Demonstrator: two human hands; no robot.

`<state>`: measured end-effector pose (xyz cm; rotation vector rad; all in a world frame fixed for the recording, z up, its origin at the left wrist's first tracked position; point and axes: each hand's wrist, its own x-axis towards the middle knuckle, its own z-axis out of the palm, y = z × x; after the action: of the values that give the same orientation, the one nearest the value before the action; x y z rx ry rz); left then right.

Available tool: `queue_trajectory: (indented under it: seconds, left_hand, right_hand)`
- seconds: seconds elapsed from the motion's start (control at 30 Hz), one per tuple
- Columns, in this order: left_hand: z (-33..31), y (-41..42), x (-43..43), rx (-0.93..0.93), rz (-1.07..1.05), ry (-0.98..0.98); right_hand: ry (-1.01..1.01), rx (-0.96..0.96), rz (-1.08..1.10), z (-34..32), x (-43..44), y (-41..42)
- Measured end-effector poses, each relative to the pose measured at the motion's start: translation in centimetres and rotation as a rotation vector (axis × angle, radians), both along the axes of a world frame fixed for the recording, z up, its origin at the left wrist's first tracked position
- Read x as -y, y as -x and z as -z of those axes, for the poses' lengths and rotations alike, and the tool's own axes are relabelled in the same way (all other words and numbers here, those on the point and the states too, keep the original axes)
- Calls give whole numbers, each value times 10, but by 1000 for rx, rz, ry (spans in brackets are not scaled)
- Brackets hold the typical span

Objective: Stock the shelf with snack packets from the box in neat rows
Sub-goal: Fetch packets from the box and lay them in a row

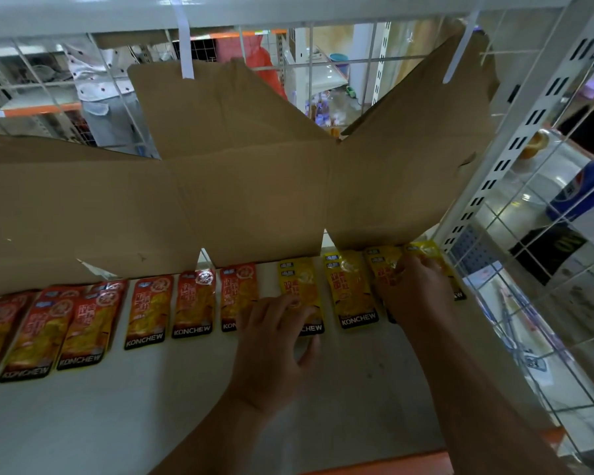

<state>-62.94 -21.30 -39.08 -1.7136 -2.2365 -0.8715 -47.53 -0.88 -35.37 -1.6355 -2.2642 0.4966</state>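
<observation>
1. While the left hand [275, 341] lies over the white shelf [151, 413] near its middle, its fingers [297, 305] are spread and rest flat on one of the yellow packets [352, 289].
2. The right hand [415, 289] is at the shelf's back right corner, its fingers [410, 269] curled over the tops of the last yellow packets there, pinching them.
3. Red packets [148, 310] lie in a row along the back edge from the left side to the middle, overlapping at the left end; the yellow ones fill the row's right part.
4. Flattened cardboard [237, 186] stands against the wire back, just behind the row.
5. A wire grid panel [528, 269] closes the shelf's right edge.
</observation>
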Motion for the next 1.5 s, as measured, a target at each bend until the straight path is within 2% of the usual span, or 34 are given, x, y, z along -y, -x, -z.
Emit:
queue_trajectory:
  seconds: [0.7, 0.83, 0.93, 1.2, 1.33, 1.5]
  left_hand:
    - [1, -1, 0, 50, 4, -37]
    - [-6, -1, 1, 131, -16, -69]
    - [-11, 6, 11, 170, -48, -78]
    - [-19, 75, 98, 78, -188, -55]
    - [-23, 128, 160, 14, -334, -9]
    - [-22, 185, 227, -14, -470, 88]
  right_hand:
    - [-23, -35, 20, -11, 10, -4]
    - [-107, -126, -23, -21, 27, 6]
    - [-128, -159, -135, -28, 45, 28]
    - [-137, -119, -336, -31, 123, 119]
    - [-224, -159, -489, -31, 172, 173]
    - [-119, -136, -601, -37, 228, 232]
